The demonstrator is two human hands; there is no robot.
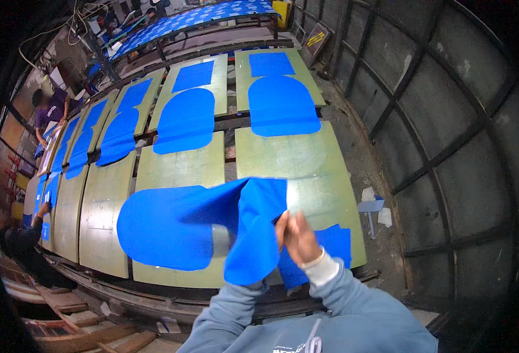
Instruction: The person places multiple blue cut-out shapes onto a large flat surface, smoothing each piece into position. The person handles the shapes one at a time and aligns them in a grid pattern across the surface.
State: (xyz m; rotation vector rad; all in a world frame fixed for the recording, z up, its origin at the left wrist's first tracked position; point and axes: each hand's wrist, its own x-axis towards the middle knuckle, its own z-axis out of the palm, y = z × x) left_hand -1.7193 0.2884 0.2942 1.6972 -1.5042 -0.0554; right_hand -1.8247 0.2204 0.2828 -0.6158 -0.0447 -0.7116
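A blue fabric piece [259, 229] hangs folded in front of me, its raised edge by my fingers. My left hand [280, 225] is mostly behind the cloth, with fingertips showing at its right edge, pinching it. My right hand [301, 238], somewhat blurred, is beside those fingertips; whether it grips the cloth I cannot tell. A rounded blue panel [167, 227] lies to the left across the yellowish boards, and the raised cloth overlaps its right part. More blue fabric [336, 245] lies on the near right board, partly behind my right hand and sleeve.
Yellowish boards [286, 150] stand in rows on a dark metal frame, several bearing blue panels [281, 106]. A person in purple [52, 110] is at the far left; another in dark clothing [21, 238] reaches over the left end. A metal-framed wall [418, 154] stands right.
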